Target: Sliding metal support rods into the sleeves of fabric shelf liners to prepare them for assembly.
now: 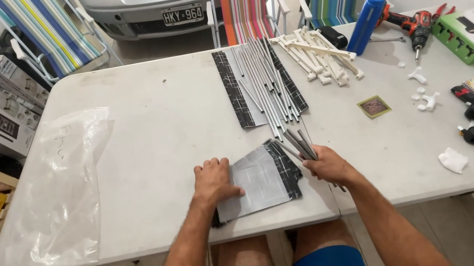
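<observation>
The white table (141,122) carries a crumpled clear plastic sheet (60,184) at its left edge and, at centre, a large bundle of grey metal rods (267,81) lying on a grey bag with a black edge (235,92), long axes running away from the person. Near the front edge lies a smaller grey bag (263,179) — the left hand (214,183) rests flat on its left part, fingers spread, gripping nothing. The right hand (329,166) is just beside the bag's right edge, closed around a few rods (300,144) that point up-left toward the bundle.
</observation>
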